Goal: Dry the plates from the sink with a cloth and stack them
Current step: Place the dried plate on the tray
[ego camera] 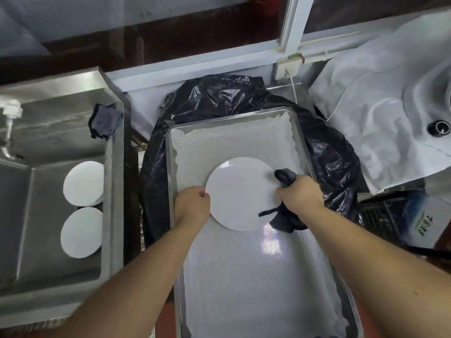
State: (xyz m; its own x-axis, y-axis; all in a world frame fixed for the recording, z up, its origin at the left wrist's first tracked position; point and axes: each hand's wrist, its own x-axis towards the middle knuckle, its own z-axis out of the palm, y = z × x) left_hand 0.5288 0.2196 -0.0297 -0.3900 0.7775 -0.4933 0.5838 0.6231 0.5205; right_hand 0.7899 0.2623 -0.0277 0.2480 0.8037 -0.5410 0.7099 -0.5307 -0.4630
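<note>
Left hand is pinching plate rim over tray; right hand, clutching cloth, is steadying opposite rim. Wet rim risks slipping onto tray.

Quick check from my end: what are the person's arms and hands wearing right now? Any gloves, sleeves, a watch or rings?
Nothing is worn that shows here. The left hand and right hand are bare, with no gloves. Both forearms are uncovered as far as the bottom edge of the head view, so no sleeves appear. No watch, bracelet or wristband sits on either wrist. I see no rings, though most fingers are hidden.
</note>
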